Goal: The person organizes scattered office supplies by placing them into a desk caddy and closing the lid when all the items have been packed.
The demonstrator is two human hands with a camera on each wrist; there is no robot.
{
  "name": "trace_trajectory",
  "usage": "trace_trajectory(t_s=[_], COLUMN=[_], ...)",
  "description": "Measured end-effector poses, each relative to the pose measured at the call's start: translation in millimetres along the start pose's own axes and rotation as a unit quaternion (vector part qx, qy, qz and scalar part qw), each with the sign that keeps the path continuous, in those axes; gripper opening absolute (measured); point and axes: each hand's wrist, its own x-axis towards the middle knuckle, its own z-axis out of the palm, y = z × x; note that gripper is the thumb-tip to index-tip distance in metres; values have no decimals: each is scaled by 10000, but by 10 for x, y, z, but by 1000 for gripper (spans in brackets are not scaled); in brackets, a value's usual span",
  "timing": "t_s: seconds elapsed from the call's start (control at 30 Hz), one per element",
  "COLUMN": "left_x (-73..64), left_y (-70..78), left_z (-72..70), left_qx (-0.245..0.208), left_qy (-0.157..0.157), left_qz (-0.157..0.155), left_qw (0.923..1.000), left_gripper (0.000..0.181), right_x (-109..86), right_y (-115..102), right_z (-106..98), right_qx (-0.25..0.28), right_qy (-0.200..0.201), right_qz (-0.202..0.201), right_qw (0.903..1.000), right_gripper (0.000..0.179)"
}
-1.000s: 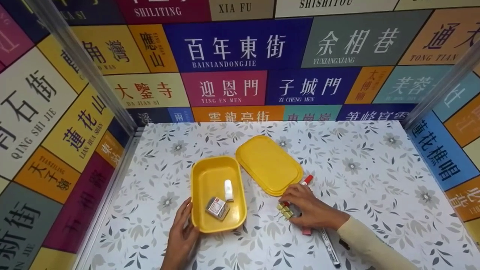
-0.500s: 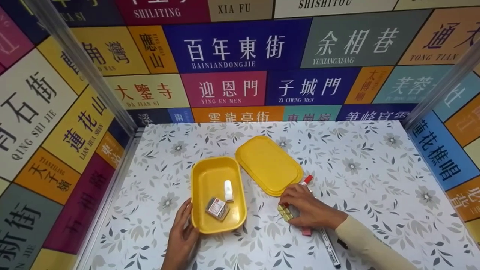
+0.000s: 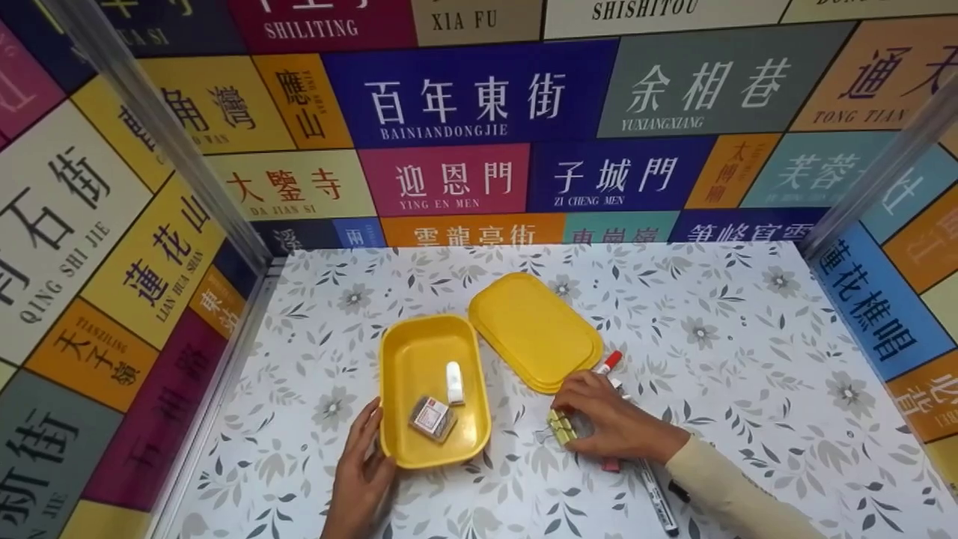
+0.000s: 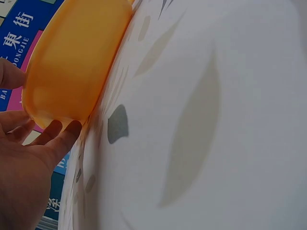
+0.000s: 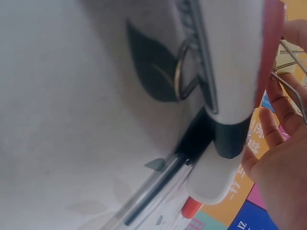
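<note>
My left hand (image 3: pixel 361 464) holds the lower left corner of an open yellow plastic box (image 3: pixel 434 457), fingers along its side and thumb at the near end. The left wrist view shows the fingertips against the wall of the yellow box (image 4: pixel 72 62). Inside lie a small clear packet with a label (image 3: pixel 432 418) and a slim white object (image 3: pixel 454 383). My right hand (image 3: pixel 617 419) pinches a cluster of gold binder clips (image 3: pixel 561 427) between thumb and fingers, to the right of the box. Their wire handles (image 5: pixel 290 86) show in the right wrist view.
Behind my right hand lies a yellow lid (image 3: pixel 535 329). A red-capped marker (image 3: pixel 612 362), a black-and-white marker (image 3: pixel 658 498), a pink piece (image 3: pixel 611 465) and a black object (image 3: pixel 678 490) lie around that hand. Printed panels (image 3: pixel 479 97) enclose the flower-patterned table (image 3: pixel 711 292).
My right hand has shifted slightly left with the binder clips, whose wire handles now point out to the left. My left hand stays on the box.
</note>
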Motion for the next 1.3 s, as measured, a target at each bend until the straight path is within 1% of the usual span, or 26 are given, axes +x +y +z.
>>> trace_trajectory(t_s=[0.1,0.23,0.33,0.4,0.67,0.8,1.0,1.23,1.3], left_x=[4,21,25,27,17,19,23,2,5], left_y=[4,16,21,18,23,26,21,8,11], left_z=[5,12,13,12,2,-1,0,2,6], left_qx=[191,473,466,457,362,432,456,282,279], left_qy=[41,110,139,114,64,60,92,13,18], left_qz=[-76,-262,-371,-390,-333,-309,-320,-38,-72], left_qw=[9998,9985,9981,9981,9988,9986,9984,9996,9996], left_gripper=[76,78,78,79,80,81,81,79,78], right_x=[2,-10,-30,-45,-73,-76,-77,-46,-41], right_y=[-14,-24,-34,-40,-36,-28,-26,-32,-35], right_z=[-10,-20,-30,-40,-83,-82,-72,-46,-36], right_qx=[23,-13,32,84,154,192,292,221,197], right_qy=[86,237,277,312,493,633,731,1051,1104], right_qz=[-61,-177,-172,-180,-184,-229,-180,-479,-520], right_qw=[9999,9996,9995,9993,9985,9975,9967,9931,9923], right_gripper=[47,49,50,50,53,55,55,54,54])
